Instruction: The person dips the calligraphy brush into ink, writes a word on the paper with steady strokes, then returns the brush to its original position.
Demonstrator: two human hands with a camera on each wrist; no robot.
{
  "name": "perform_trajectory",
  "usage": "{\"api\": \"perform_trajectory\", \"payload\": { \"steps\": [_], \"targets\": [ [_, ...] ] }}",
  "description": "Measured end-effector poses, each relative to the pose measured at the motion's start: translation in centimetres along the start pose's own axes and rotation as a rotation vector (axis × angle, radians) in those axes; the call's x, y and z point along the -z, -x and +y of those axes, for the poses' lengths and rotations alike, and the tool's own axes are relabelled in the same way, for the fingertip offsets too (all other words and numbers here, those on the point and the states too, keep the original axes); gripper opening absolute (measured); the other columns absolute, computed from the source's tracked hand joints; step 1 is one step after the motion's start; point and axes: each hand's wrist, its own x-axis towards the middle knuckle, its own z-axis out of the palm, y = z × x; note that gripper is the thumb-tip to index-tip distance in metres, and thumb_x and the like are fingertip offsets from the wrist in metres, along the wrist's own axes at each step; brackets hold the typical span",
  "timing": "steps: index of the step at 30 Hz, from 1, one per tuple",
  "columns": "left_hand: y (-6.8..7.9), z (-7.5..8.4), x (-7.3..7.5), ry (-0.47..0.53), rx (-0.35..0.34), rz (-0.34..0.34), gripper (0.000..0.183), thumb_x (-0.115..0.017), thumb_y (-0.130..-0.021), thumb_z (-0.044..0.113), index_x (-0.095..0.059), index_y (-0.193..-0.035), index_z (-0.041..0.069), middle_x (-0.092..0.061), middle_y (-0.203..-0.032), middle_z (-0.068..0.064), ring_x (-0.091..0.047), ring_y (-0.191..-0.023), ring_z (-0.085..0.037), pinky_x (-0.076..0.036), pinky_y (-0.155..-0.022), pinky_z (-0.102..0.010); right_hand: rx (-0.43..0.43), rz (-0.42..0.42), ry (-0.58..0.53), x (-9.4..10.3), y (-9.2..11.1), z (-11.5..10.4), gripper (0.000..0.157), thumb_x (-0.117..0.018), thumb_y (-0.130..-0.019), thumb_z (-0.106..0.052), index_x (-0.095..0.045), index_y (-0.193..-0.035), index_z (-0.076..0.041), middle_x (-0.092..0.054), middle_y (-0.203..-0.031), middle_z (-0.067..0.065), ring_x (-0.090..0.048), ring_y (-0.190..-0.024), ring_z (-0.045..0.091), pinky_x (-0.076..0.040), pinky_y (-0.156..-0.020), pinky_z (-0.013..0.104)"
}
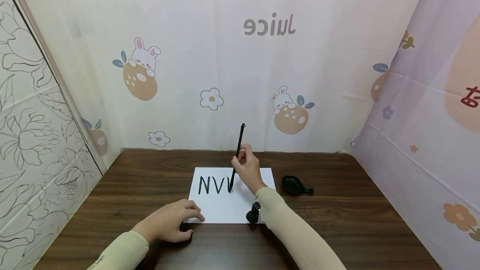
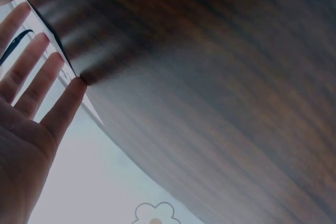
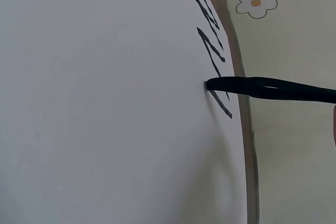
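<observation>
A sheet of white paper lies on the wooden table, with dark letters N and V near its top left. My right hand pinches a slim black brush above the paper, its handle slanting upward. In the right wrist view the tip of the black brush meets the paper at a third pair of strokes. My left hand rests at the lower left corner of the sheet. Its fingers are spread and nearly straight in the left wrist view, holding nothing.
To the right of the paper sits a black, rounded object with a short neck. A small black device is on the right sleeve. Patterned curtains stand behind the table and on both sides.
</observation>
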Motion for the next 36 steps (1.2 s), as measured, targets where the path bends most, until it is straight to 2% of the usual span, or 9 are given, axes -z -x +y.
{"api": "perform_trajectory", "payload": {
  "steps": [9, 16, 21, 25, 29, 36],
  "targets": [
    [0.1, 0.1, 0.0, 0.003, 0.004, 0.000, 0.034, -0.073, -0.082, 0.021, -0.072, -0.116, 0.025, -0.060, -0.118, 0.006, -0.059, -0.105, -0.011, -0.052, -0.085, -0.032, 0.003, -0.017, -0.013, 0.0, 0.2, 0.0, 0.026, -0.063, -0.092, -0.008, -0.052, -0.115, -0.010, -0.053, -0.081, -0.001, -0.056, -0.072, 0.014, -0.051, -0.060, 0.029],
    [0.0, 0.3, 0.2, 0.002, 0.009, -0.002, 0.033, -0.073, -0.083, 0.021, -0.072, -0.116, 0.025, -0.060, -0.118, 0.006, -0.059, -0.105, -0.011, -0.052, -0.085, -0.032, -0.004, -0.039, -0.013, 0.0, 0.2, -0.1, 0.027, -0.063, -0.092, -0.009, -0.051, -0.114, -0.019, -0.053, -0.081, -0.001, -0.056, -0.071, 0.014, -0.051, -0.060, 0.029],
    [0.0, 0.2, 0.2, 0.000, -0.002, 0.006, 0.033, -0.073, -0.082, 0.021, -0.072, -0.115, 0.025, -0.060, -0.117, 0.006, -0.059, -0.105, -0.011, -0.052, -0.085, -0.032, 0.020, -0.043, -0.019, 0.1, 0.1, -0.1, 0.027, -0.063, -0.091, -0.008, -0.052, -0.114, -0.016, -0.053, -0.080, -0.001, -0.056, -0.070, 0.014, -0.051, -0.059, 0.029],
    [0.0, 0.1, 0.1, -0.003, -0.008, 0.007, 0.034, -0.073, -0.082, 0.021, -0.072, -0.115, 0.025, -0.060, -0.118, 0.006, -0.059, -0.105, -0.011, -0.052, -0.085, -0.032, 0.031, -0.034, -0.017, 0.3, -0.1, -0.3, 0.029, -0.063, -0.091, -0.007, -0.052, -0.117, -0.010, -0.053, -0.081, 0.000, -0.056, -0.070, 0.014, -0.051, -0.058, 0.028],
    [0.0, 0.1, 0.0, -0.001, -0.004, 0.004, 0.034, -0.073, -0.082, 0.021, -0.072, -0.116, 0.025, -0.060, -0.118, 0.006, -0.059, -0.105, -0.011, -0.052, -0.085, -0.032, 0.031, -0.016, -0.017, 0.7, -0.4, -0.6, 0.030, -0.062, -0.092, -0.006, -0.050, -0.118, -0.012, -0.053, -0.082, 0.001, -0.056, -0.068, 0.014, -0.052, -0.056, 0.029],
    [0.0, 0.0, 0.0, -0.005, -0.007, 0.007, 0.034, -0.073, -0.082, 0.021, -0.071, -0.116, 0.025, -0.060, -0.118, 0.006, -0.059, -0.104, -0.011, -0.052, -0.084, -0.032, 0.029, 0.031, -0.023, 1.2, -1.0, -0.6, 0.030, -0.062, -0.092, -0.008, -0.051, -0.119, -0.006, -0.054, -0.082, 0.001, -0.056, -0.069, 0.015, -0.050, -0.059, 0.030]
  ]
}}
